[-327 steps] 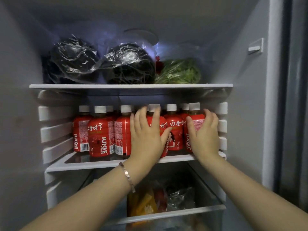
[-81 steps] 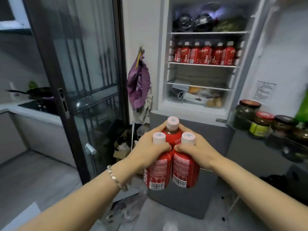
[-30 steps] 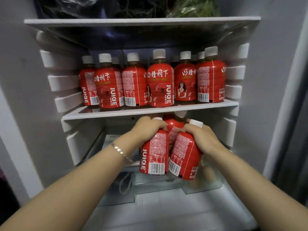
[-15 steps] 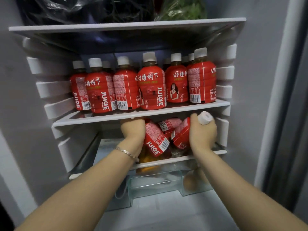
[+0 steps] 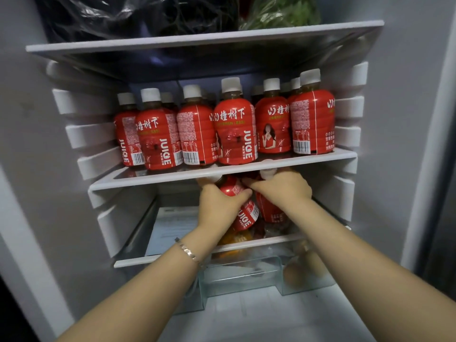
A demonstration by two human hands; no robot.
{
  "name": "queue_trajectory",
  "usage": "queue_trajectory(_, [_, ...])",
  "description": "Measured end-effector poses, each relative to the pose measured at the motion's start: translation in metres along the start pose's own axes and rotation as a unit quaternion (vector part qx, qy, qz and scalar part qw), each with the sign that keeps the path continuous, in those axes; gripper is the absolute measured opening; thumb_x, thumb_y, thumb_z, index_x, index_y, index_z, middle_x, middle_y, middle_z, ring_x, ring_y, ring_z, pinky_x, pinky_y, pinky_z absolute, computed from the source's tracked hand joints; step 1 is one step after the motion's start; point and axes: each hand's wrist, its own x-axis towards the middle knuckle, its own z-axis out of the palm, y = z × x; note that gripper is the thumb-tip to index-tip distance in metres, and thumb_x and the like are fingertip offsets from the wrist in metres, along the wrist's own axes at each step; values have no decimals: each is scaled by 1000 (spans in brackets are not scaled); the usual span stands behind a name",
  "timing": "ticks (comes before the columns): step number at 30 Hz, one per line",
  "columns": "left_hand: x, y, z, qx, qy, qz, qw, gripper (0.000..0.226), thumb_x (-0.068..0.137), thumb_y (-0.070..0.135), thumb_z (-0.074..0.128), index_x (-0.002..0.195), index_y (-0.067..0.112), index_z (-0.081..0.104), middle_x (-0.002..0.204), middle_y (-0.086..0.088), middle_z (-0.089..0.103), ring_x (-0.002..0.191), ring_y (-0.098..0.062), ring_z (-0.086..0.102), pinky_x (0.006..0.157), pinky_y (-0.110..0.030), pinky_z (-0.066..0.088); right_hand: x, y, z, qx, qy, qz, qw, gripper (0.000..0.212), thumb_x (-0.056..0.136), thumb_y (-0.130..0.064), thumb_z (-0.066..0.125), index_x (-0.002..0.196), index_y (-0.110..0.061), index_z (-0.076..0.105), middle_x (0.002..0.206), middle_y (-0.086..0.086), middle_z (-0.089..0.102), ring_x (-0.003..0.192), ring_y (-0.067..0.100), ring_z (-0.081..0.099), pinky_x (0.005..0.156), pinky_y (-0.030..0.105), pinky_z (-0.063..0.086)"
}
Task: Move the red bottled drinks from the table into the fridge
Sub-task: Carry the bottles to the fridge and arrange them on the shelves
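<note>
The open fridge fills the view. Several red bottled drinks with white caps [image 5: 232, 124] stand in rows on its middle shelf [image 5: 308, 159]. Below that shelf, both my hands reach into the gap above the lower glass shelf [image 5: 278, 240]. My left hand [image 5: 217, 206] grips a tilted red bottle [image 5: 246, 215] whose cap points up and left. My right hand [image 5: 283, 188] holds another red bottle [image 5: 271, 211] beside it, its cap just under the middle shelf. A third bottle is partly hidden behind my hands.
Dark plastic bags [image 5: 138, 16] and bagged green vegetables [image 5: 281, 11] lie on the top shelf. Under the lower glass shelf sits a clear drawer [image 5: 246, 275] with orange and brown food. A paper sheet [image 5: 170, 228] lies on the left of the lower shelf. White rail ribs line both side walls.
My hands have pushed the bottles deeper under the middle shelf. The bottles stand more upright than half a second ago, and my right hand now covers the cap it had exposed.
</note>
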Motion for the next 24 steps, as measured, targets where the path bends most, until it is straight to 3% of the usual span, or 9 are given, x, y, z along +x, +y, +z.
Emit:
queue_trajectory(4, [1, 0, 1, 11, -17, -36, 999, 64, 76, 18, 76, 128, 8, 40, 126, -10, 52, 115, -23, 54, 90, -29, 45, -10, 15, 8, 152, 38, -37, 987, 73, 58, -55, 78, 118, -21, 55, 118, 5, 58, 111, 22, 55, 88, 28, 45])
queue_trajectory(7, [-5, 1, 5, 62, -42, -62, 995, 74, 81, 13, 69, 137, 6, 22, 135, -15, 37, 124, -30, 45, 100, -36, 40, -22, 26, 10, 232, 91, -36, 968, 68, 66, -33, 83, 119, -11, 45, 116, 5, 43, 105, 14, 44, 85, 20, 32])
queue_trajectory(9, [-15, -4, 14, 103, -62, -38, 992, 72, 86, 12, 64, 140, 10, 16, 138, -14, 33, 126, -32, 42, 102, -38, 39, -25, 33, 14, 281, 156, -11, 947, 59, 70, -30, 80, 114, -9, 47, 111, 6, 45, 100, 16, 46, 82, 19, 31])
queue_trajectory(12, [-18, -9, 28, 140, -64, 1, 988, 67, 91, 21, 58, 144, 15, 17, 137, -16, 36, 121, -33, 47, 101, -40, 41, -24, 38, 22, 336, 205, 46, 918, 61, 78, -35, 72, 126, -12, 43, 123, 12, 47, 102, 20, 48, 82, 18, 31])
queue_trajectory(15, [-7, -5, 40, 167, -89, 27, 982, 72, 91, 21, 60, 147, 24, 15, 136, -18, 39, 117, -36, 51, 98, -39, 40, -14, 50, 29, 294, 134, 97, 941, 73, 80, -42, 69, 137, -16, 31, 128, 19, 50, 114, 34, 51, 92, 33, 39])
queue_trajectory(18, [10, -5, 48, 219, -123, 67, 966, 74, 90, 21, 61, 148, 23, 16, 136, -17, 47, 114, -34, 55, 94, -38, 45, -1, 59, 30, 219, 70, 113, 967, 77, 81, -31, 70, 141, -14, 24, 127, 22, 53, 113, 39, 54, 93, 40, 43])
queue_trajectory(21, [27, -5, 54, 292, -136, 76, 944, 69, 93, 23, 58, 148, 21, 18, 139, -16, 43, 116, -34, 52, 89, -36, 44, 8, 57, 28, 92, -6, 113, 989, 87, 84, -22, 68, 149, -17, 10, 136, 26, 35, 112, 41, 53, 98, 37, 41])
queue_trajectory(24, [46, -6, 62, 295, -119, 40, 947, 63, 91, 21, 61, 144, 11, 28, 142, -14, 40, 125, -31, 46, 97, -33, 37, 15, 51, 26, -14, -26, 94, 995, 92, 85, -25, 68, 151, -23, 4, 143, 23, 14, 110, 39, 55, 98, 38, 42])
